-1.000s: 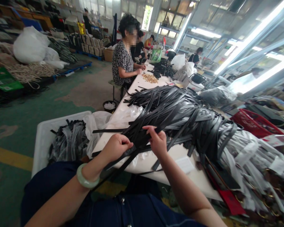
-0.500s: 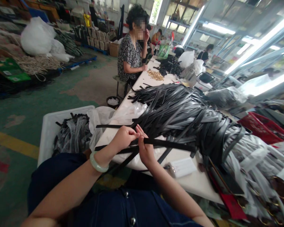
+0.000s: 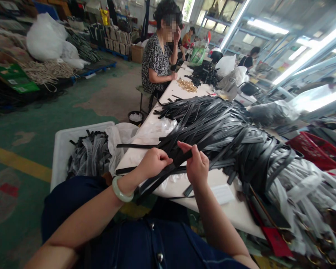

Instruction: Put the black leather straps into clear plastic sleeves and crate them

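We see one black strap (image 3: 183, 158) held just above the near edge of the white surface (image 3: 235, 215), stretched at a slant between the two hands. The left hand (image 3: 156, 163) has its grip closed, thumb and fingers pinching the strap at its left end; a pale green bangle (image 3: 122, 189) circles that wrist. The right hand (image 3: 198, 167) pinches the strap farther along, thumb in front, one finger reaching out behind it toward the left hand.

Right behind the hands we have a big heap of black straps (image 3: 212, 121) spread over the surface, with a loose strap end (image 3: 134, 146) sticking out past the left side. A small white rectangular item (image 3: 223, 194) lies beside the right forearm. To the right we find straps in pale wrapping (image 3: 305, 190), gold-coloured rings among them, and beyond these a red bag (image 3: 316, 151).

On our left a white crate (image 3: 56, 158) holds more wrapped black straps (image 3: 92, 155). Farther up the surface lies a pile of gold-coloured pieces (image 3: 187, 85), near a seated co-worker in a patterned top (image 3: 154, 56), one hand raised to the head
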Action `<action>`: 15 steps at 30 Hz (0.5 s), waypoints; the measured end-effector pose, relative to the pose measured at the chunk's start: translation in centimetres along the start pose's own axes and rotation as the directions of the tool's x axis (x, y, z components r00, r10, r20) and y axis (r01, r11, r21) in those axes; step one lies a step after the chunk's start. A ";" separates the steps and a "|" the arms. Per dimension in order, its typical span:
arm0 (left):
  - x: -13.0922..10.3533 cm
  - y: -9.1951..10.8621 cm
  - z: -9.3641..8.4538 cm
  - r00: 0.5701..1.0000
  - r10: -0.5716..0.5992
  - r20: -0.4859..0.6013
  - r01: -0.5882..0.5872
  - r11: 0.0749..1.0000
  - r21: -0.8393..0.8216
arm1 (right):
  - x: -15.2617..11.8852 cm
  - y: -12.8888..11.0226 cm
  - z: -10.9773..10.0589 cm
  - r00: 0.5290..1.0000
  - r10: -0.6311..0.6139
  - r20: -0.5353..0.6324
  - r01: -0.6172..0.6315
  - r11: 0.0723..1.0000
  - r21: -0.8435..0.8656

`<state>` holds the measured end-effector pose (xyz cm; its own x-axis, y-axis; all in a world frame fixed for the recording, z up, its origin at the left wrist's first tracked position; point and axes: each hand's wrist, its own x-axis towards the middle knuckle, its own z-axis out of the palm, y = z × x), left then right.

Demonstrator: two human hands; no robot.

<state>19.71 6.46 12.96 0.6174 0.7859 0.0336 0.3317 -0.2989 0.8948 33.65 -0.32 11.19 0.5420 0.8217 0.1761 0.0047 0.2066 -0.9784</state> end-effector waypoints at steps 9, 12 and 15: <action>1.0 -0.7 -0.3 0.965 0.089 0.245 -0.035 0.976 -0.216 | -2.7 0.9 2.8 0.983 -0.182 -0.019 0.166 0.928 -0.332; 0.7 -3.6 -2.9 0.575 0.179 0.798 0.148 0.937 -0.316 | 2.7 -3.3 -0.5 0.982 -0.140 -0.125 0.165 0.961 0.221; -0.3 -7.1 -5.5 0.328 0.034 0.944 0.306 0.942 -0.139 | 8.1 -8.9 -5.6 0.941 -0.268 -0.206 0.338 0.752 0.566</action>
<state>13.22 11.39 9.02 0.8868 -0.2637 -0.3794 0.4017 0.0341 0.9151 42.70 1.58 20.68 0.6819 0.6085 0.4058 -0.2890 0.7338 -0.6148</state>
